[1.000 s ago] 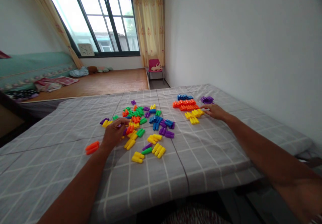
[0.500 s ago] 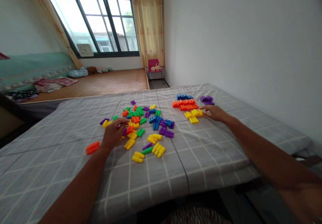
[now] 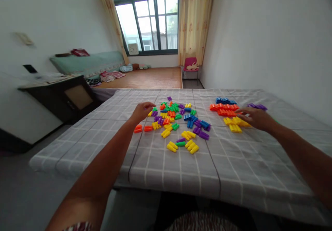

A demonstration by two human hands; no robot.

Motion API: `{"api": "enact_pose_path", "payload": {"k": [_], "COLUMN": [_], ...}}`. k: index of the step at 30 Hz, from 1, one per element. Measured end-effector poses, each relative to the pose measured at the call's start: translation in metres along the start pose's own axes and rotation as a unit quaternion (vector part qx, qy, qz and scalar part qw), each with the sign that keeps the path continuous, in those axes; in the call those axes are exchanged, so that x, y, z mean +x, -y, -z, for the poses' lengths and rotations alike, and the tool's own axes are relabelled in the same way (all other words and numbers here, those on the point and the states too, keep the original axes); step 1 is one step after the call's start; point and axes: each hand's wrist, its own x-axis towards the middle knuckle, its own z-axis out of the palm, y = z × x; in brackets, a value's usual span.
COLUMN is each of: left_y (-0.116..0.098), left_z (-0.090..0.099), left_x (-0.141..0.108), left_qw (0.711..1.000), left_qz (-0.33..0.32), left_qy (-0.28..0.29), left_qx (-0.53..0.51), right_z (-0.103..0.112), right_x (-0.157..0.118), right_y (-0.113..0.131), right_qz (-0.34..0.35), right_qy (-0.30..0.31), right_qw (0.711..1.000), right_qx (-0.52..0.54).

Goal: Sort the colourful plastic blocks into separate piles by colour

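Observation:
Plastic building pieces in several colours, shaped like joined tubes, lie on a checked cloth. My left hand (image 3: 142,111) hovers at the left edge of the mixed pile, fingers loosely bent and apart, beside a green piece (image 3: 155,109) and a purple piece (image 3: 154,113). Two orange pieces (image 3: 148,128) rest nearer me, below that wrist. On the right, my right hand (image 3: 252,117) reaches over a group of yellow pieces (image 3: 235,124), its fingers stretched out and partly covering them. Behind these sit orange rows (image 3: 224,109), blue pieces (image 3: 225,101) and purple pieces (image 3: 257,106).
Blue and purple pieces (image 3: 201,133) form the right side of the pile, with yellow pieces (image 3: 192,146) in front. The grey checked cloth (image 3: 171,175) covers the surface to its front edge. A dark cabinet (image 3: 77,96) stands left; a pink chair (image 3: 190,65) stands behind.
The view has turned left, bringing the cabinet into sight. My left hand has moved from over the pile to its far left edge. My right hand now reaches further over the yellow group.

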Motion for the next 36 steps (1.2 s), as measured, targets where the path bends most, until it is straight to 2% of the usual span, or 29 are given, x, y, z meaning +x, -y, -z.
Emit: {"api": "enact_pose_path", "payload": {"k": [3, 7, 9, 11, 13, 15, 18, 23, 26, 28, 31, 34, 36], "left_y": [0.014, 0.027, 0.033, 0.040, 0.048, 0.056, 0.060, 0.062, 0.064, 0.064, 0.059, 0.052, 0.050], "left_z": [0.002, -0.012, -0.018, -0.018, -0.015, -0.009, -0.002, -0.004, -0.005, -0.006, -0.005, -0.006, -0.006], "left_x": [-0.003, -0.010, -0.013, -0.017, -0.020, -0.023, -0.025, -0.024, -0.024, -0.025, -0.026, -0.026, -0.025], "left_qw": [0.995, 0.978, 0.975, 0.980, 0.988, 0.990, 0.989, 0.987, 0.984, 0.984, 0.982, 0.979, 0.977], "left_qz": [0.014, -0.026, -0.057, -0.060, -0.041, -0.035, -0.052, -0.081, -0.098, -0.106, -0.116, -0.128, -0.134], "left_qy": [0.098, 0.206, 0.215, 0.188, 0.145, 0.113, 0.082, 0.058, 0.059, 0.055, 0.050, 0.047, 0.045], "left_qx": [0.003, -0.015, -0.008, 0.001, 0.027, 0.070, 0.114, 0.127, 0.135, 0.136, 0.141, 0.154, 0.158], "right_z": [-0.006, -0.038, -0.059, -0.078, -0.090, -0.096, -0.098, -0.110, -0.115, -0.109, -0.093, -0.078, -0.070], "right_x": [0.018, 0.044, 0.058, 0.076, 0.098, 0.123, 0.158, 0.182, 0.185, 0.183, 0.172, 0.149, 0.133], "right_y": [0.042, 0.124, 0.161, 0.188, 0.202, 0.203, 0.189, 0.170, 0.166, 0.160, 0.144, 0.125, 0.114], "right_qz": [0.051, 0.160, 0.216, 0.250, 0.227, 0.143, 0.032, -0.016, -0.059, -0.072, -0.078, -0.075, -0.071], "right_qy": [0.008, 0.094, 0.128, 0.141, 0.138, 0.118, 0.095, 0.130, 0.141, 0.129, 0.110, 0.167, 0.221], "right_qw": [0.999, 0.982, 0.967, 0.958, 0.964, 0.980, 0.990, 0.985, 0.984, 0.984, 0.972, 0.950, 0.951], "right_qx": [0.009, 0.041, 0.039, 0.017, -0.023, -0.065, -0.101, -0.111, -0.092, -0.101, -0.191, -0.253, -0.203]}}
